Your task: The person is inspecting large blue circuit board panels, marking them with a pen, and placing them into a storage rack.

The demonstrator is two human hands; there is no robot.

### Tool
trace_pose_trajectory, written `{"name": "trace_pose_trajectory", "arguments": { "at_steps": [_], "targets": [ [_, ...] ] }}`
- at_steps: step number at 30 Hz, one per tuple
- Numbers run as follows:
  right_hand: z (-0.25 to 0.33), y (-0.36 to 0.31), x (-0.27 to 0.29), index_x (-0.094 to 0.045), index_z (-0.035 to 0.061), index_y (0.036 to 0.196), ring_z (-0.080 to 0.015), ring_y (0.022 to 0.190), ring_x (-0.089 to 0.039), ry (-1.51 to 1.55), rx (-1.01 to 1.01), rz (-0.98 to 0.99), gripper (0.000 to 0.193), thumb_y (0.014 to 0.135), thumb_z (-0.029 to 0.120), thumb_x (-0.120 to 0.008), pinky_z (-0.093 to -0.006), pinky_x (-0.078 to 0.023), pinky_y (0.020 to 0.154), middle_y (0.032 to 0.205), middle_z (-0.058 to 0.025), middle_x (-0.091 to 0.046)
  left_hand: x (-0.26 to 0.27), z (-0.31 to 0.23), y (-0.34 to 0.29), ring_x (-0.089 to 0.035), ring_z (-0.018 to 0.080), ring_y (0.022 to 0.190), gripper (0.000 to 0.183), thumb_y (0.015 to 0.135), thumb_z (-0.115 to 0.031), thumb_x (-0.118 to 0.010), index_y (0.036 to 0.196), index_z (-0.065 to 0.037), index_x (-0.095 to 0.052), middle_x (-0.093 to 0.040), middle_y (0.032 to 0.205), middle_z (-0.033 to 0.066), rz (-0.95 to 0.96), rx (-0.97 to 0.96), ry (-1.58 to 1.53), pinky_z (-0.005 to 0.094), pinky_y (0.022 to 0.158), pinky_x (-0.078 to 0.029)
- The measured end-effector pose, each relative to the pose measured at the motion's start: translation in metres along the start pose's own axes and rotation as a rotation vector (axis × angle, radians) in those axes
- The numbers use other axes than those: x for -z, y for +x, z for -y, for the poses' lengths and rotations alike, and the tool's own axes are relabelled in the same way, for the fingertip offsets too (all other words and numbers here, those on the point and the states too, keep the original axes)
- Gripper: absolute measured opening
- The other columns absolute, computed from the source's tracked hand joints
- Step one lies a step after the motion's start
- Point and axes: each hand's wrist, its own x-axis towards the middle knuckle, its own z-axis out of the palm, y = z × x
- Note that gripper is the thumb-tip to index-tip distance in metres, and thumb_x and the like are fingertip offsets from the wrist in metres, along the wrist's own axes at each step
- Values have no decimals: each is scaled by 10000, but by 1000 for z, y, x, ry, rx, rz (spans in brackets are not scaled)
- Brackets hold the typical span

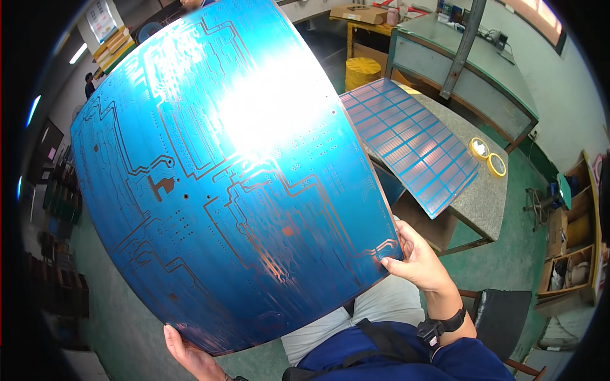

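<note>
A large blue circuit board panel (190, 228) with copper-coloured traces is held up in front of me, tilted, with a bright glare across its upper part. My left hand (190, 355) grips its lower left edge, thumb on the face and fingers mostly hidden behind. At the lower right edge my right hand (416, 259) pinches the panel between the thumb in front and the fingers at its side and back. Beyond it, a second panel (413, 143) with a blue grid over copper-coloured rectangles lies on a grey speckled table (486, 213), partly covered by the held panel.
Two yellow tape rolls (488, 157) lie on the grey table's right side. Behind stands a green-topped workbench (470, 51), with a yellow drum (363, 73) beside it. A black chair (505, 317) is close on my right; wooden shelves (572, 235) line the right wall.
</note>
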Motion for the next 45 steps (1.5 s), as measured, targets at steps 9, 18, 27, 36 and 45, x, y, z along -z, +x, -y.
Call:
{"name": "trace_pose_trajectory", "arguments": {
  "at_steps": [9, 18, 27, 36, 45],
  "targets": [
    [0, 0, -3, -387, -41, 1247, -149, 1120, -430, -27, 9, -43, 547, 724, -59, -543, -286, -333, 960, 1157, -85, -472, -4, 1, -1, -542, 134, 944, 277, 916, -198, -492, 1096, 11, -511, -562, 1043, 65, -82, 22, 0, 269, 828, -442],
    [-1, 0, -5, -395, -34, 1239, -131, 1002, -495, 4, -55, -45, 526, 732, -66, -536, -274, -440, 836, 1099, -76, -504, -11, 0, -4, -538, 138, 935, 319, 893, -223, -542, 1095, 21, -499, -554, 1027, 76, -142, 107, 42, 266, 828, -435],
    [-3, 0, -6, -413, -42, 1218, -110, 918, -503, 30, -70, -71, 482, 746, -71, -508, -250, -488, 742, 1058, -65, -512, -9, 2, -4, -520, 146, 968, 344, 884, -230, -560, 1104, 26, -498, -553, 1052, 81, -105, 186, 53, 274, 848, -415],
    [-4, 0, -5, -412, -45, 1209, -115, 929, -494, 30, -97, -62, 471, 748, -72, -504, -249, -485, 743, 1066, -68, -508, -10, 1, -5, -513, 151, 989, 384, 882, -234, -563, 1144, 31, -470, -545, 1073, 89, -87, 186, 60, 275, 865, -410],
    [-6, -1, -5, -388, -41, 1243, -128, 994, -490, 32, -104, -53, 485, 775, -66, -517, -269, -476, 786, 1097, -84, -513, -4, 4, -3, -517, 151, 986, 362, 881, -223, -564, 1128, 31, -491, -554, 1071, 89, -66, 194, 38, 274, 868, -412]
  ]
}}
